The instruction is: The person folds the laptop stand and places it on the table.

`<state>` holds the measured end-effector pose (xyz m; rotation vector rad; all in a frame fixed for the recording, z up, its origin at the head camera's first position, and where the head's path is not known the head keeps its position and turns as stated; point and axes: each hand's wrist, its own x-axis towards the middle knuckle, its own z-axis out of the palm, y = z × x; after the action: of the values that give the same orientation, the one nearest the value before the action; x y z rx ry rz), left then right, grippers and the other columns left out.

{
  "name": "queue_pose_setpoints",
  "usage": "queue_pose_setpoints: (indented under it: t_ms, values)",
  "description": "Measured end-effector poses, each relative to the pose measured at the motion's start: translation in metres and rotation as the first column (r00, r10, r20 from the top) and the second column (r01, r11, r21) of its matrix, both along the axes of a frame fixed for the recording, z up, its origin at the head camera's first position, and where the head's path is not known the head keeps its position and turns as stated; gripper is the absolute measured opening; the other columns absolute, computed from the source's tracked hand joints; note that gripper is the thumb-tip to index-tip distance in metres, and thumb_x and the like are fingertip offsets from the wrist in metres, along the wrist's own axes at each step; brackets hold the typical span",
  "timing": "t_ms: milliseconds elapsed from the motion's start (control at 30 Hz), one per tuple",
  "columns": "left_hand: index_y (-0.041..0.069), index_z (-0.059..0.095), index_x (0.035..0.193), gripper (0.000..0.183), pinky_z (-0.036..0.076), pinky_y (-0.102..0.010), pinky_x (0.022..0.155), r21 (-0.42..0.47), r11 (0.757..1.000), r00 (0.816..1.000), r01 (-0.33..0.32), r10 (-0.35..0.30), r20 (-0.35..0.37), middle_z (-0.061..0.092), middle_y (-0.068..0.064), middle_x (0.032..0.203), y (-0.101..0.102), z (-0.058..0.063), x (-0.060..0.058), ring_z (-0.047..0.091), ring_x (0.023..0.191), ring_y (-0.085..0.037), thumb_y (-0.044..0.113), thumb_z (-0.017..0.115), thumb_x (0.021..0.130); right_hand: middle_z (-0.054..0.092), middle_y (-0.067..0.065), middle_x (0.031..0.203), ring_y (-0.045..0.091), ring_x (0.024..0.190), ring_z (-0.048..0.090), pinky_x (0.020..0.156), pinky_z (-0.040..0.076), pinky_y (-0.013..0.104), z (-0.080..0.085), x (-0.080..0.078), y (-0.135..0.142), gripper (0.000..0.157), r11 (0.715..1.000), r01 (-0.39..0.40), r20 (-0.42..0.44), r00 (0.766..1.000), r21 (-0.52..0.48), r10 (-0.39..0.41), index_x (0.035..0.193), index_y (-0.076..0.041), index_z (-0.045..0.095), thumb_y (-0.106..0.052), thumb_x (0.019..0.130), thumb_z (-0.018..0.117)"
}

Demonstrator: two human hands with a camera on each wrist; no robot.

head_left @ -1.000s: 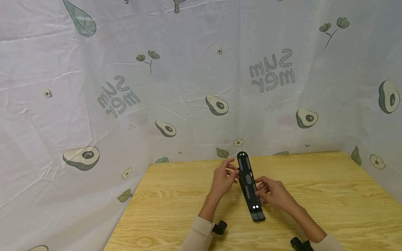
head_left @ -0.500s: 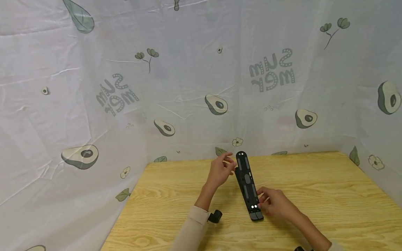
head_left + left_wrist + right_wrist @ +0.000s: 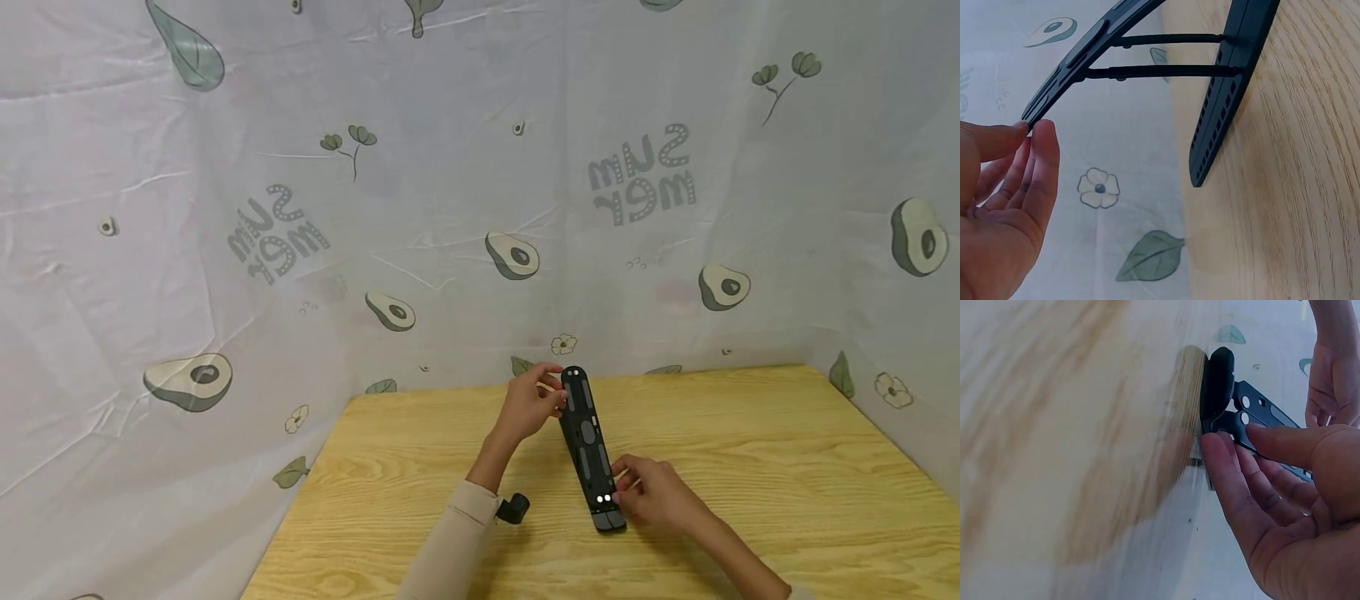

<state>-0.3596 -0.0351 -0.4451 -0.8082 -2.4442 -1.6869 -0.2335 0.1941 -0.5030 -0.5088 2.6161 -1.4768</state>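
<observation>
A black folding laptop stand [image 3: 587, 432], its bars folded together side to side, stands on the wooden table. In the left wrist view its upper bar [image 3: 1088, 55] slants up from the lower bar [image 3: 1235, 87], with two thin struts [image 3: 1163, 71] between them. My left hand [image 3: 522, 408] pinches the far raised tip of the upper bar between thumb and fingers. Near the hinged front end, my right hand [image 3: 657, 496] holds the stand's right side. The right wrist view shows that thumb on the bar beside two round pads [image 3: 1245, 409], fingers partly hidden beneath.
The wooden table [image 3: 390, 467] reaches back to a hanging white sheet [image 3: 435, 200] printed with avocados and leaves. A black wrist camera [image 3: 513, 508] sits at the left sleeve [image 3: 453, 542].
My left hand has shifted from the stand's middle left side to the upper bar's far tip. My right hand has slid toward the near end. The upper bar appears more raised.
</observation>
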Motion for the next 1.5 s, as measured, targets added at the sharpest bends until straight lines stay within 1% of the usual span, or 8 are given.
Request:
queue_pose_setpoints:
  t_ms: [167, 367, 667, 833, 967, 1233, 1367, 1500]
  values:
    - [0.006, 0.066, 0.137, 0.039, 0.067, -0.029, 0.067, 0.037, 0.999, 0.999, 0.007, -0.009, 0.052, 0.07, -0.015, 0.107, 0.0, 0.0, -0.001, 0.073, 0.078, -0.014, -0.004, 0.072, 0.099, 0.073, 0.012, 0.096, 0.017, 0.075, 0.072, 0.054, 0.061, 0.027, 0.0, 0.001, -0.003, 0.022, 1.0, -0.009, -0.008, 1.0, -0.009, 0.009, 0.118, 0.008, 0.067, 0.002, 0.097, 0.068]
    - [0.008, 0.066, 0.138, 0.04, 0.067, -0.031, 0.069, 0.036, 0.999, 0.995, 0.038, -0.041, 0.093, 0.069, -0.014, 0.107, 0.003, 0.0, -0.004, 0.072, 0.077, -0.016, -0.005, 0.07, 0.1, 0.073, 0.011, 0.095, 0.015, 0.075, 0.074, 0.054, 0.06, 0.025, -0.002, 0.004, -0.008, 0.018, 0.999, -0.032, -0.008, 0.999, -0.023, 0.032, 0.116, 0.006, 0.066, 0.002, 0.099, 0.066]
    - [0.012, 0.066, 0.14, 0.041, 0.067, -0.029, 0.071, -0.027, 0.997, 0.994, 0.077, -0.075, 0.079, 0.07, -0.016, 0.112, 0.006, 0.004, -0.006, 0.072, 0.078, -0.012, -0.004, 0.066, 0.103, 0.073, 0.014, 0.099, 0.018, 0.084, 0.076, 0.06, 0.064, 0.027, 0.0, 0.008, -0.018, 0.024, 0.996, -0.064, 0.023, 0.998, -0.066, 0.066, 0.119, 0.01, 0.062, 0.004, 0.097, 0.066]
    - [0.013, 0.067, 0.14, 0.04, 0.067, -0.029, 0.071, -0.057, 0.993, 0.992, 0.107, -0.104, 0.067, 0.07, -0.013, 0.11, 0.008, 0.005, -0.009, 0.073, 0.08, -0.016, -0.003, 0.066, 0.104, 0.072, 0.017, 0.104, 0.023, 0.088, 0.077, 0.063, 0.066, 0.03, 0.0, 0.008, -0.024, 0.028, 0.99, -0.09, 0.094, 0.991, -0.107, 0.1, 0.123, 0.012, 0.059, 0.006, 0.097, 0.067]
    - [0.013, 0.068, 0.139, 0.04, 0.066, -0.028, 0.071, -0.075, 0.99, 0.991, 0.122, -0.117, 0.064, 0.07, -0.013, 0.108, 0.008, 0.006, -0.012, 0.073, 0.08, -0.017, -0.004, 0.066, 0.103, 0.071, 0.017, 0.106, 0.027, 0.091, 0.077, 0.064, 0.066, 0.032, -0.002, 0.007, -0.031, 0.026, 0.987, -0.094, 0.138, 0.984, -0.127, 0.111, 0.121, 0.01, 0.058, 0.007, 0.097, 0.067]
    - [0.012, 0.07, 0.136, 0.039, 0.065, -0.027, 0.069, -0.089, 0.988, 0.989, 0.129, -0.122, 0.078, 0.069, -0.012, 0.106, 0.004, 0.008, -0.014, 0.069, 0.077, -0.014, -0.006, 0.066, 0.102, 0.071, 0.017, 0.107, 0.029, 0.093, 0.076, 0.065, 0.065, 0.032, -0.004, 0.008, -0.04, 0.029, 0.984, -0.105, 0.136, 0.983, -0.144, 0.125, 0.121, 0.01, 0.056, 0.005, 0.097, 0.071]
    - [0.013, 0.069, 0.137, 0.039, 0.067, -0.033, 0.072, -0.074, 0.989, 0.989, 0.131, -0.125, 0.075, 0.069, -0.014, 0.107, 0.001, 0.007, -0.014, 0.07, 0.078, -0.015, -0.005, 0.065, 0.103, 0.072, 0.016, 0.106, 0.029, 0.093, 0.076, 0.064, 0.065, 0.032, -0.003, 0.007, -0.041, 0.031, 0.986, -0.108, 0.135, 0.983, -0.126, 0.125, 0.122, 0.01, 0.057, 0.002, 0.097, 0.073]
    - [0.012, 0.069, 0.138, 0.038, 0.069, -0.043, 0.078, -0.063, 0.991, 0.992, 0.117, -0.113, 0.059, 0.071, -0.016, 0.11, -0.002, 0.004, -0.013, 0.073, 0.08, -0.016, -0.003, 0.065, 0.104, 0.073, 0.016, 0.106, 0.029, 0.092, 0.076, 0.065, 0.066, 0.033, -0.003, 0.007, -0.041, 0.035, 0.987, -0.108, 0.138, 0.983, -0.122, 0.125, 0.126, 0.012, 0.056, 0.0, 0.098, 0.074]
